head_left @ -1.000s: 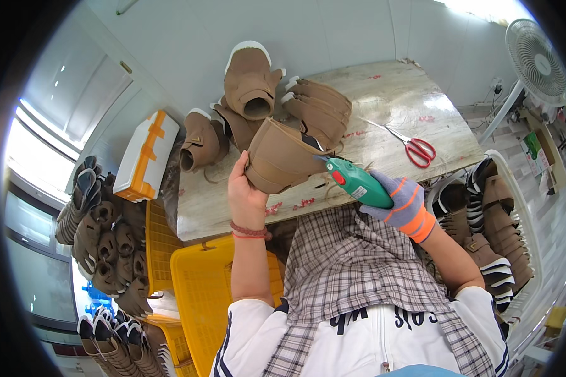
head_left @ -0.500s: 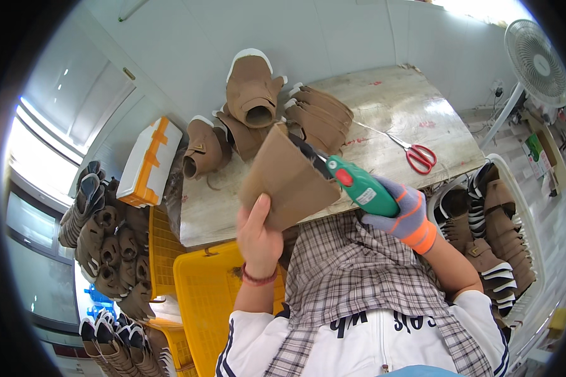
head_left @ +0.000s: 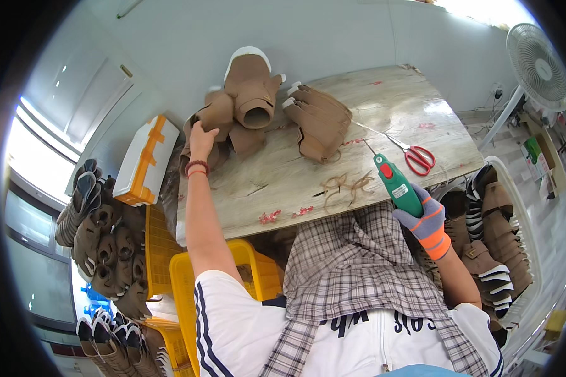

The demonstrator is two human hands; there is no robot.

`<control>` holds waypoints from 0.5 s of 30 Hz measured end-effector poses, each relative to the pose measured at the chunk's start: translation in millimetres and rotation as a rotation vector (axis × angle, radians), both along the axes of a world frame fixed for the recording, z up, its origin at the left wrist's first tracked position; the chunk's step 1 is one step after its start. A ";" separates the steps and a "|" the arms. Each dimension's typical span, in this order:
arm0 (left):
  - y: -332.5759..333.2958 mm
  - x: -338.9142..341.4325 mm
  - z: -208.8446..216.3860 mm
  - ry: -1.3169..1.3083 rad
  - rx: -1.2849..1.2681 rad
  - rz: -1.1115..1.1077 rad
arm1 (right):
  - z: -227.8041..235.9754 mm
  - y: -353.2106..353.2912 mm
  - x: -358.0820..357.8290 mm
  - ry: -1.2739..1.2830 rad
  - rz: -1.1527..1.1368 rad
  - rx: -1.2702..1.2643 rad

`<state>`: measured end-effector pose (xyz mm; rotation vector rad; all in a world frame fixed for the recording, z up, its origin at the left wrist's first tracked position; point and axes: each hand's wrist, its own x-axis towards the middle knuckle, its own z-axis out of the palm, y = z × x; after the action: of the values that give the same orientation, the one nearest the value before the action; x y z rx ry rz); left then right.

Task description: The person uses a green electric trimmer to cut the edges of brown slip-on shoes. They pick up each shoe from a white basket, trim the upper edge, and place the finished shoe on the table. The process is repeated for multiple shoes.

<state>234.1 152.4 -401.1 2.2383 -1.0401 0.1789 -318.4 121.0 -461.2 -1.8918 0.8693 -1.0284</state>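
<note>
My bare left hand (head_left: 202,142), arm stretched out to the far left of the table, has its fingers closed on a brown shoe upper (head_left: 216,110) in a small pile. Beside that piece stands another brown upper (head_left: 255,88) with a white toe edge. In a grey and orange glove, my right hand (head_left: 424,221) grips a green handheld power tool (head_left: 397,187) with a red button. Its thin metal tip points up and away from me, over the table and touching no upper. Part of my left fingers is hidden against the brown material.
Red-handled scissors (head_left: 419,158) lie right of the tool. Stacked uppers (head_left: 319,120) and thin brown trimmings (head_left: 346,187) rest on the worn table (head_left: 283,182). Yellow crates (head_left: 183,283) stand at lower left, a white basket of uppers (head_left: 527,251) at right. A fan (head_left: 539,60) stands far right.
My left hand has gone from in front of me to the far-left pile. The brown piece it held up is gone from there. The tool has moved right, away from that piece.
</note>
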 end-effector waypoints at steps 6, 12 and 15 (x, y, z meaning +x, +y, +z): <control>3.1 -111.2 -58.9 0.073 -0.643 0.022 | -8.8 -2.7 -7.3 0.019 -0.058 0.072; -48.7 -231.5 -194.5 1.189 -0.626 -0.278 | -25.0 -10.8 0.2 0.074 -0.095 -0.051; -79.1 -264.0 -171.5 1.245 -0.770 -0.305 | -27.9 -11.1 -0.4 0.112 -0.111 -0.076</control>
<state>-29.8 73.3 -572.6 1.0735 -0.4345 -0.7373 -318.8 109.8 -489.2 -1.9987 1.0228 -1.0429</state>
